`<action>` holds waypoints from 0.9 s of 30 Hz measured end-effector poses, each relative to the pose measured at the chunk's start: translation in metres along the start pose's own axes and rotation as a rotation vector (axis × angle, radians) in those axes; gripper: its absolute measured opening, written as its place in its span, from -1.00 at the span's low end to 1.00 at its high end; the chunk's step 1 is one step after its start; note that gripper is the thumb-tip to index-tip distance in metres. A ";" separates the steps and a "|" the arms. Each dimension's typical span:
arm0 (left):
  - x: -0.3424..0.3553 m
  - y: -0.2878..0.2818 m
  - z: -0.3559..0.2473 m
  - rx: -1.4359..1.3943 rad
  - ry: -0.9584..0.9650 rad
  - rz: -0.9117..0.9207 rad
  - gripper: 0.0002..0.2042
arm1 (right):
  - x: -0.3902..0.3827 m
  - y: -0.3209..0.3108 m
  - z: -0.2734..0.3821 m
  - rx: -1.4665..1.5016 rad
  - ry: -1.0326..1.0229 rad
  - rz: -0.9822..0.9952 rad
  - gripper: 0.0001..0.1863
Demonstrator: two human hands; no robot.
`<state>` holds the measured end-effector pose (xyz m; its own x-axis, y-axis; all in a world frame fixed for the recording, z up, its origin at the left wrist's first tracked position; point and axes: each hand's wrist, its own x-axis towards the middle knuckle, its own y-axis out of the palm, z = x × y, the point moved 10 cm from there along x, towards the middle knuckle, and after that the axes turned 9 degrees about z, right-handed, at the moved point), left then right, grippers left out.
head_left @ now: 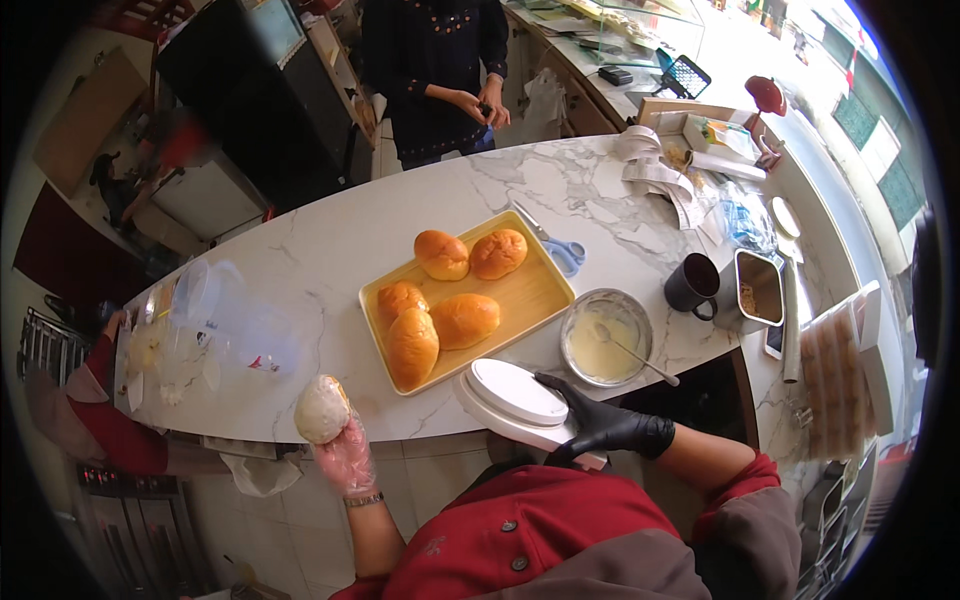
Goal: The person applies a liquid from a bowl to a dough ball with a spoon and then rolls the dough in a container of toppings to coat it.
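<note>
My left hand (341, 455), in a clear plastic glove, holds a bun (322, 408) coated in pale cream at the counter's front edge. My right hand (615, 428), in a black glove, grips a white oval object (505, 390), perhaps a scale. Beyond them a wooden-coloured tray (535, 290) carries several golden buns (465, 320). Right of the tray stands a metal bowl (600, 340) of pale cream with a spoon (657, 371) in it. Blue-handled scissors (566, 254) lie behind the tray.
On the marble counter (330, 250) are clear plastic bags (240, 320), a black mug (688, 285), a metal container (750, 290) and paper strips (660, 180). A person (435, 60) stands across it, hands together. Another person's red sleeve (100, 400) is at left; someone (115, 190) is further back.
</note>
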<state>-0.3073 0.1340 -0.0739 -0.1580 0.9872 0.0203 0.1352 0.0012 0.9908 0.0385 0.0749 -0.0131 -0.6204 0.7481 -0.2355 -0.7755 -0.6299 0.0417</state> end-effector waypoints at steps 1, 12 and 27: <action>0.000 0.002 -0.007 0.068 -0.026 0.047 -0.62 | 0.006 0.007 -0.015 -0.120 0.046 -0.065 0.21; -0.026 -0.039 -0.040 -0.064 0.091 -0.131 -0.64 | 0.024 0.022 -0.041 -1.041 0.391 -0.525 0.26; -0.054 -0.059 -0.041 -0.144 0.050 -0.172 -0.63 | 0.098 -0.009 -0.033 -1.041 0.377 -0.639 0.32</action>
<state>-0.3465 0.0744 -0.1277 -0.2156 0.9653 -0.1472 -0.0386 0.1422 0.9891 -0.0117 0.1467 -0.0682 0.0311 0.9796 -0.1987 -0.3586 -0.1746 -0.9170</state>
